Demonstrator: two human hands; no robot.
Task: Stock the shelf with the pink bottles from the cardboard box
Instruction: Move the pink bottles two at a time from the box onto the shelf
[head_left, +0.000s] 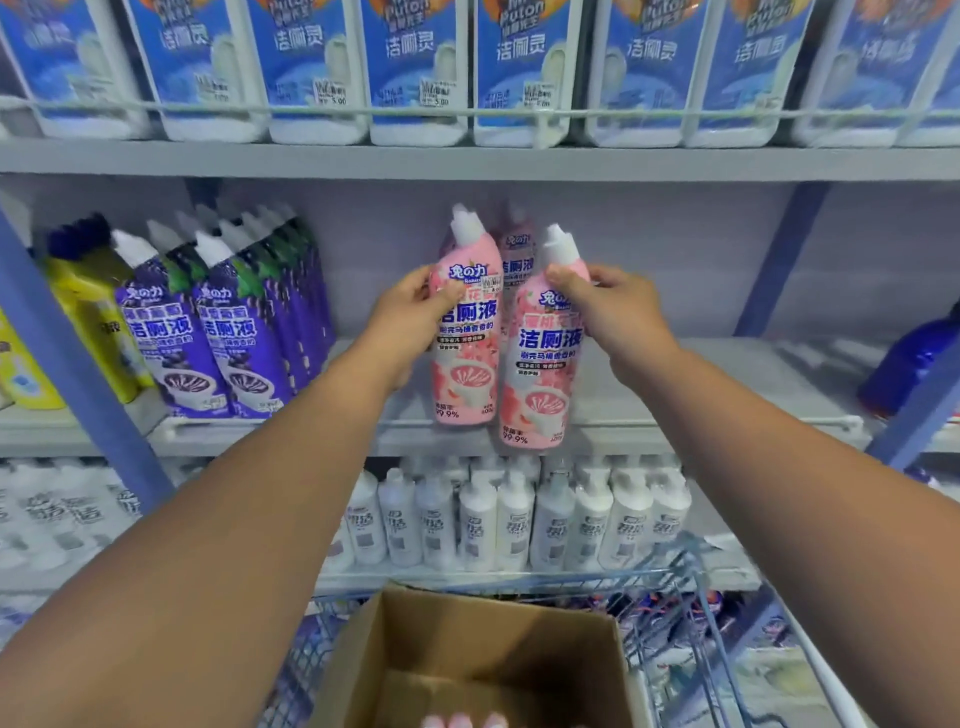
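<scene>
At centre frame each hand holds a pink bottle at the shelf (675, 374) edge: left hand (415, 306) wraps the left bottle (465, 358), right hand (608, 306) pinches the right bottle (545, 374) by its neck, likely to slide both back upright. The box (467, 660) sits at bottom centre, more caps showing.

Pink bottles (465, 332) read "洁厕液" and "99.9%"; blue-labelled bottles (415, 67) above read "洁厕灵".

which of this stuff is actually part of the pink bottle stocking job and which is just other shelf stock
Part of the job:
left hand
right hand
pink bottles
cardboard box
middle shelf

Just there:
purple bottles
yellow bottle
white bottles
blue-label bottles
blue bottle
</scene>
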